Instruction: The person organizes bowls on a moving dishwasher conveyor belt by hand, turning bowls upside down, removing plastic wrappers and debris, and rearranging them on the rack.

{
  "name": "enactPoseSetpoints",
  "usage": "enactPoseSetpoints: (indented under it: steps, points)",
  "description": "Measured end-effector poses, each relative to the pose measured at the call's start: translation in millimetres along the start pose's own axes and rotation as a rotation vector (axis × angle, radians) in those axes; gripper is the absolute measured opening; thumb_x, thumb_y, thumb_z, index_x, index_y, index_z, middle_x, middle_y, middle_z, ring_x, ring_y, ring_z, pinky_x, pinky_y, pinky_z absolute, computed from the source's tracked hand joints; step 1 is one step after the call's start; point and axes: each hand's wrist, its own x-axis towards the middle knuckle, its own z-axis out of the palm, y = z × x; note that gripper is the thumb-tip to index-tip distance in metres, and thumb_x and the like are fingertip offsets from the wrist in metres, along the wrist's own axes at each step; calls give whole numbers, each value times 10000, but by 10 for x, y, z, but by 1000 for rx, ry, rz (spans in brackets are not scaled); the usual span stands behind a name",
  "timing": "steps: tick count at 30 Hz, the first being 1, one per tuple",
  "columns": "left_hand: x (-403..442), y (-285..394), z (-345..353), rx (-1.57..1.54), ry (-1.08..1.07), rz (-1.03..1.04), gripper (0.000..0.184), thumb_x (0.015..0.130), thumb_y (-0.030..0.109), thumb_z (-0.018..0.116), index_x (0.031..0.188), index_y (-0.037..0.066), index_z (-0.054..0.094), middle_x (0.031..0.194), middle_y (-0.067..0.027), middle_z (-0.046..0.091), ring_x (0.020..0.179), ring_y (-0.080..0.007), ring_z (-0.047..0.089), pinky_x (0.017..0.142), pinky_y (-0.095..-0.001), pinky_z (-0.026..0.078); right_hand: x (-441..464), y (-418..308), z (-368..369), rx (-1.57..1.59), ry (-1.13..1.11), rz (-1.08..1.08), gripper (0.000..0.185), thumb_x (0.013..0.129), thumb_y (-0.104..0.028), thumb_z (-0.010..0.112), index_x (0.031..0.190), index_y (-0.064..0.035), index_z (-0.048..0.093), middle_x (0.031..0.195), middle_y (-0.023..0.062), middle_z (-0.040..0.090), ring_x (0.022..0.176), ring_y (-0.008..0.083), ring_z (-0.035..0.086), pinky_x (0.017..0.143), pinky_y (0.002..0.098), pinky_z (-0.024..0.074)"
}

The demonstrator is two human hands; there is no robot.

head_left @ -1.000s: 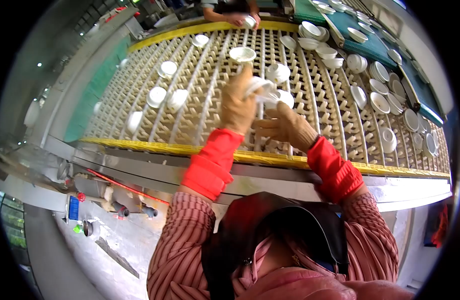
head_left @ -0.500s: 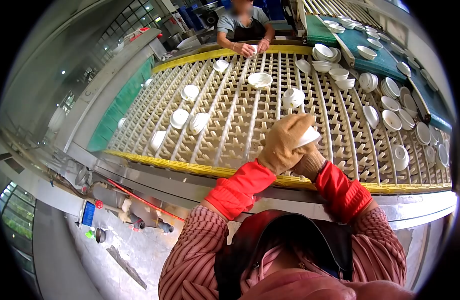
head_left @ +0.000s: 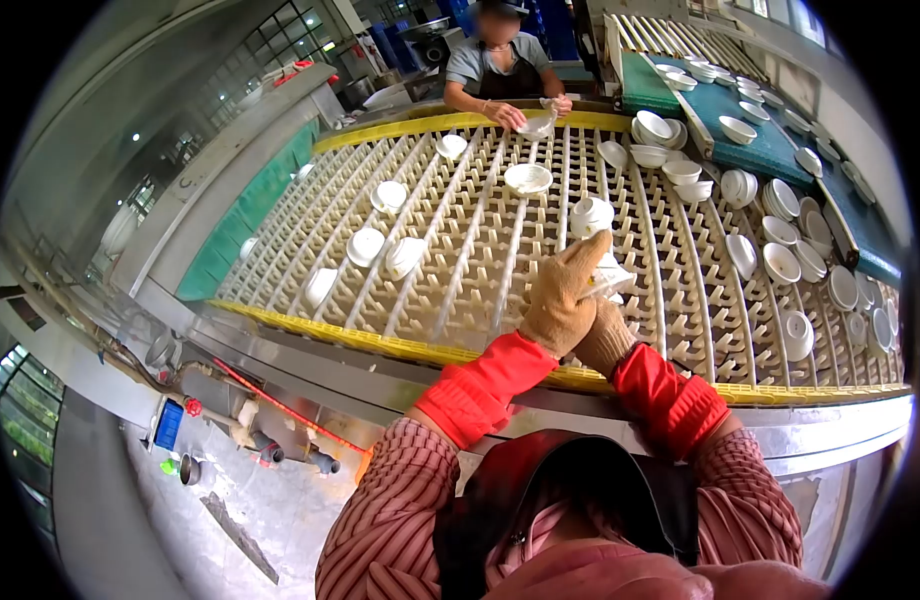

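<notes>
My left hand (head_left: 563, 298), in a tan glove with a red sleeve cuff, is closed on white bowls (head_left: 610, 277) held tilted above the pegged rack belt. Beside and partly behind it, my right hand (head_left: 607, 338) is low against the same bowls, its fingers mostly hidden. Just beyond the hands, a small stack of white bowls (head_left: 591, 216) stands on the belt. Farther off lies a round white dish (head_left: 528, 180). More white bowls (head_left: 366, 247) rest on the pegs to the left.
Across the pegged belt (head_left: 460, 250), a co-worker (head_left: 500, 70) handles a white bowl (head_left: 537, 125). Several bowls and plates (head_left: 782, 262) crowd the right side. A green conveyor (head_left: 715, 115) carries more bowls. A yellow edge (head_left: 400, 344) runs along the near side.
My hands came together and moved right with the bowls, which have since tilted between them. The camera view has shifted. The co-worker's hands have spread apart around a bowl.
</notes>
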Motion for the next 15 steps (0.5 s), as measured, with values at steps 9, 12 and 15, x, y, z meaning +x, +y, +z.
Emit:
enactPoseSetpoints:
  steps: [9,12,15]
  points:
    - [-61,-120,-79,-63,-73,-211,535,958,-116,594,1467,21,682,1390,-240,742,1265,-371,739,1090,-428,603,47,308,364,1089,-91,352,452,926,-255,869,1312,-59,739,1255,184,789,1178,313,766,1019,456,615]
    - [-179,-317,-31,-62,29,-400,402,1055,-14,644,1439,82,713,1418,-180,745,1196,-313,770,972,-389,681,39,14,-171,266,0,107,332,874,-282,935,1066,-39,815,940,186,830,862,355,827,806,447,664]
    - [104,26,-307,-1,-63,-937,344,1042,112,738,1385,101,753,1357,-213,769,1131,-324,793,902,-402,688,94,29,-44,1353,-48,380,419,1002,-106,689,1360,92,598,1156,316,750,934,423,819,771,487,733]
